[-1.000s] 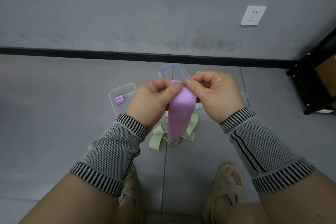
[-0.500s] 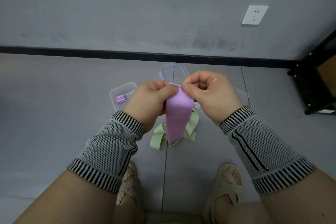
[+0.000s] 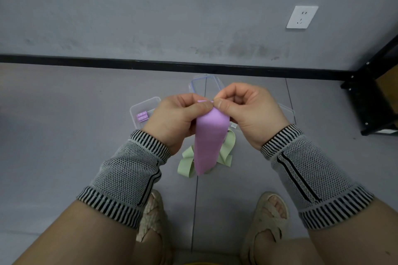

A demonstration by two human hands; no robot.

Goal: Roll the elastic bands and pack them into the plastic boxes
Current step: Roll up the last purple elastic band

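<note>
I see my left hand [image 3: 176,117] and right hand [image 3: 247,112] both pinching the purple band's [image 3: 207,144] top edge; it hangs above green bands [image 3: 187,164] on the floor, near the plastic boxes [image 3: 140,106].

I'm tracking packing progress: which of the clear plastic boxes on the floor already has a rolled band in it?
The left box, beside the left hand: a rolled purple band lies inside. No band shows in the others.
</note>
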